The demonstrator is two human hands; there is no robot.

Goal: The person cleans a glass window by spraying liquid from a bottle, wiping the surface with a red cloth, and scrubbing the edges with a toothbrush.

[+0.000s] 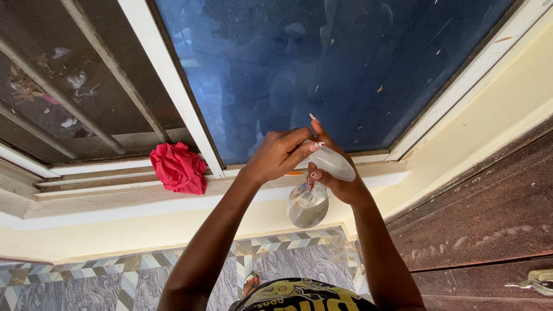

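A person's right hand [340,184] grips a clear spray bottle [309,203] by its neck before a dusty blue-tinted window pane [322,63], while the left hand [276,155] closes over the white spray head [333,162], apparently adjusting it; aiming at the glass would call for a steady trigger squeeze. Left of both hands, a crumpled red cloth [180,168] rests on the window sill [103,193], above patterned floor tiles [86,279].

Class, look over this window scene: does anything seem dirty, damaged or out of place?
Yes. The blue window pane is flecked with specks and streaks. Behind the mesh screen on the left, debris and bits of fluff have gathered. A crumpled red cloth lies bunched on the sill rather than folded.
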